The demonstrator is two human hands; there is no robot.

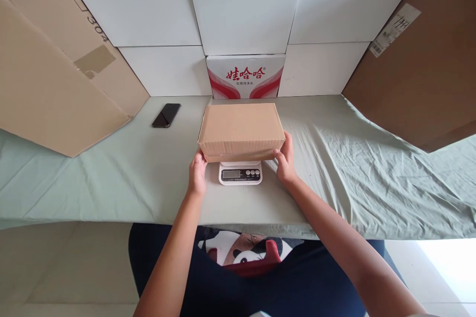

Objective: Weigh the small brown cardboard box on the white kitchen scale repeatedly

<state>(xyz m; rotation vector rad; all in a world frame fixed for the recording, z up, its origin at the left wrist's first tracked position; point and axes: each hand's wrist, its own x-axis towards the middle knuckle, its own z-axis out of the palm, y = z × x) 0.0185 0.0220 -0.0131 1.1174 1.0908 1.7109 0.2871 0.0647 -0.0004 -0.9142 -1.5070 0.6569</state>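
The box point(240, 129) is plain tan cardboard. Under it the scale point(240, 173) is white with a dark grey display and dark buttons. The tablecloth point(334, 168) is pale sage green. A black phone point(166, 115) lies on it. The carton point(245, 77) behind is white with red swooshes and red lettering. Big brown cardboard sheets point(55, 74) stand on both sides.

Surface point(334, 168): covered by a pale green cloth, creased toward the right. Lying directly on it: a white scale point(240, 173) at centre and a black phone point(166, 115) at rear left.
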